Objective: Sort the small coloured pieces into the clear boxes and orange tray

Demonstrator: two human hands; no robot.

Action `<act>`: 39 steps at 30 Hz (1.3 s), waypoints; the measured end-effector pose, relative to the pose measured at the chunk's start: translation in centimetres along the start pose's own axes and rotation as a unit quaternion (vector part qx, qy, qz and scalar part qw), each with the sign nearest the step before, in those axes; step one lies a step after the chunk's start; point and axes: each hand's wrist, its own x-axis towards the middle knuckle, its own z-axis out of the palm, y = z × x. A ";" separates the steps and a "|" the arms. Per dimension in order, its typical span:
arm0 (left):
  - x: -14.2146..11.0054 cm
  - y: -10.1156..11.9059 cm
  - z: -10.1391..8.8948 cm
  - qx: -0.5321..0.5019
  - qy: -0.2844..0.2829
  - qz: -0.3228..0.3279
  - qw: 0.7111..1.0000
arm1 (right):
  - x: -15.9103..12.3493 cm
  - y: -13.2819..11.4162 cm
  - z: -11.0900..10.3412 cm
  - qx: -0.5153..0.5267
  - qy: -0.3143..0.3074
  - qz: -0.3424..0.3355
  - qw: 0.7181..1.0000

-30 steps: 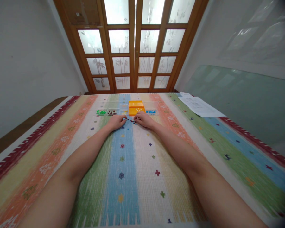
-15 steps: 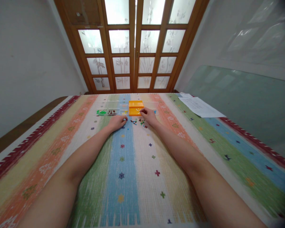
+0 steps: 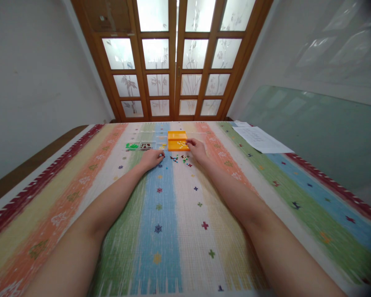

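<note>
My left hand (image 3: 151,160) rests on the cloth in front of the clear boxes, fingers curled together; whatever they pinch is too small to make out. My right hand (image 3: 198,151) hovers at the right edge of the open orange box (image 3: 177,135), thumb and fingers closed, their contents unclear. White bits lie inside that box. Between the hands, small mixed-colour pieces (image 3: 184,159) are scattered on the cloth, with another little group (image 3: 174,159) just left of them. Blue pieces to the right of the orange box are hidden behind my right hand.
Left of the orange box, clear compartments hold green pieces (image 3: 132,146), dark brown pieces (image 3: 146,146) and yellow pieces (image 3: 163,146). A striped tablecloth (image 3: 185,231) covers the table. Printed paper sheets (image 3: 259,139) lie at the far right, near the table's edge.
My right hand has lifted off the scattered pieces and moved right and away from me, uncovering them and covering the blue ones. My left hand has barely shifted.
</note>
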 end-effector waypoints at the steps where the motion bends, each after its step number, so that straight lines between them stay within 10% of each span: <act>1: 0.0 0.0 0.0 0.000 0.000 -0.001 1.000 | -0.1 -0.1 0.0 0.000 0.000 0.000 1.000; 12: 0.2 -0.1 0.5 -0.014 0.004 -0.007 1.000 | -0.2 0.5 0.3 0.016 -0.013 -0.020 1.000; 23: 0.5 -2.8 -1.0 -0.038 0.103 -0.147 0.983 | -0.7 -0.1 0.6 0.000 -0.033 -0.030 0.999; 39: 1.0 -7.7 -0.3 -0.048 0.172 -0.258 0.949 | -1.0 -1.3 -0.5 -0.263 -0.183 -0.107 0.941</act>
